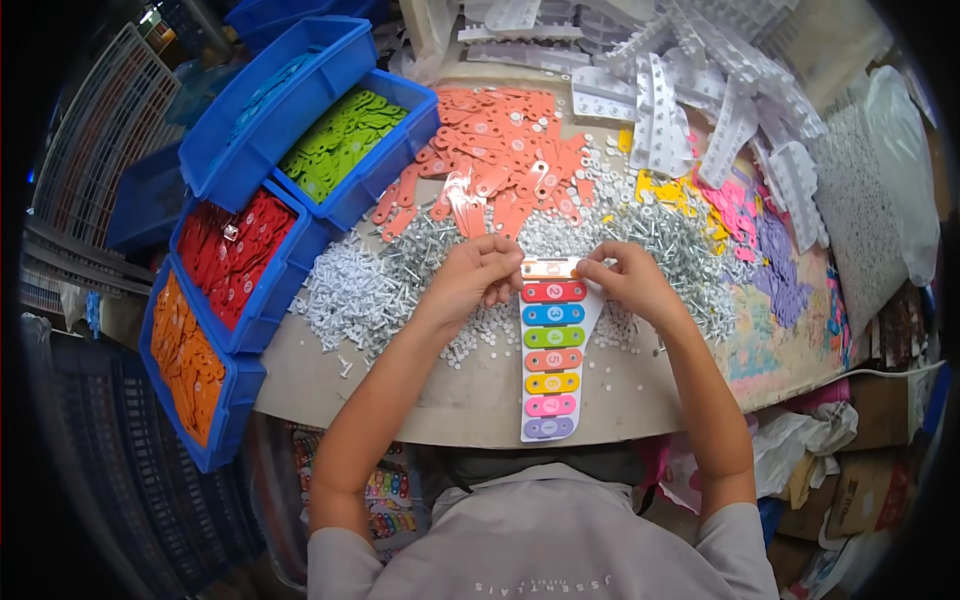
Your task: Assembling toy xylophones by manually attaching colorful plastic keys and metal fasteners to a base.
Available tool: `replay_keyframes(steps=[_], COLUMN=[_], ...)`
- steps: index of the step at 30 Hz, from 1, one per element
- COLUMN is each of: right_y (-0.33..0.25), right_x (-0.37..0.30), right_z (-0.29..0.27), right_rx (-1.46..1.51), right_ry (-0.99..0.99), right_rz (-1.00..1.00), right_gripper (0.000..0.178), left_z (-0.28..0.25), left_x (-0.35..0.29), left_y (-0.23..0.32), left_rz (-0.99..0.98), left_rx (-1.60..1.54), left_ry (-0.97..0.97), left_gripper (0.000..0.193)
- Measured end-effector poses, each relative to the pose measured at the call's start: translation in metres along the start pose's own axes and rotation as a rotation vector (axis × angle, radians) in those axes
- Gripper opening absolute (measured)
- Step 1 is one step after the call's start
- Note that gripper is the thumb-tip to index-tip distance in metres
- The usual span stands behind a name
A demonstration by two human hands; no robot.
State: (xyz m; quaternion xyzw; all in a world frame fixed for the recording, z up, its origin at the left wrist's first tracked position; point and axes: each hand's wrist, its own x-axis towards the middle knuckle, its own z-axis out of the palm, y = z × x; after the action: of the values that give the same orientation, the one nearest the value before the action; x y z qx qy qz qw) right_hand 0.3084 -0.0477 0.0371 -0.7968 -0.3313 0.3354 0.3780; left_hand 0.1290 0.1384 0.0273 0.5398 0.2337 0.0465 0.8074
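A toy xylophone (552, 360) lies on the table in front of me, its white base (590, 305) wider at the far end. Metal bars in several colours run across it, from a purple one nearest me to a glare-washed, orange-edged bar (550, 269) at the far end. My left hand (478, 278) is closed at the left end of that far bar, thumb and forefinger on the xylophone's edge, the other fingers curled. At the bar's right end my right hand (628, 284) is pinched. Whatever small thing its fingertips hold is hidden.
Piles of white plastic pins (345, 290), silver screws (680, 255) and coral bars (500, 140) spread behind my hands. Blue bins with green bars (345, 140), red bars (235, 255) and orange bars (185, 360) stand left. White xylophone bases (660, 120) are heaped at the far right.
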Motion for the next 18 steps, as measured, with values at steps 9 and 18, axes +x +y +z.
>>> replay_keyframes(steps=[9,18], right_y=[-0.0075,-0.0099], right_x=[0.0027,0.0050], right_z=[-0.0042,-0.0062], right_rx=[-0.011,-0.030], right_ry=[-0.062,-0.084], right_rz=[0.069,0.078], right_gripper=[0.038,0.038], left_z=[0.0020,0.0015], left_x=[0.0089,0.0120], left_y=[-0.0013,-0.0004], left_rz=[-0.006,0.026], left_rx=[0.091,0.139], left_ry=[-0.061,-0.056], left_gripper=[0.010,0.011])
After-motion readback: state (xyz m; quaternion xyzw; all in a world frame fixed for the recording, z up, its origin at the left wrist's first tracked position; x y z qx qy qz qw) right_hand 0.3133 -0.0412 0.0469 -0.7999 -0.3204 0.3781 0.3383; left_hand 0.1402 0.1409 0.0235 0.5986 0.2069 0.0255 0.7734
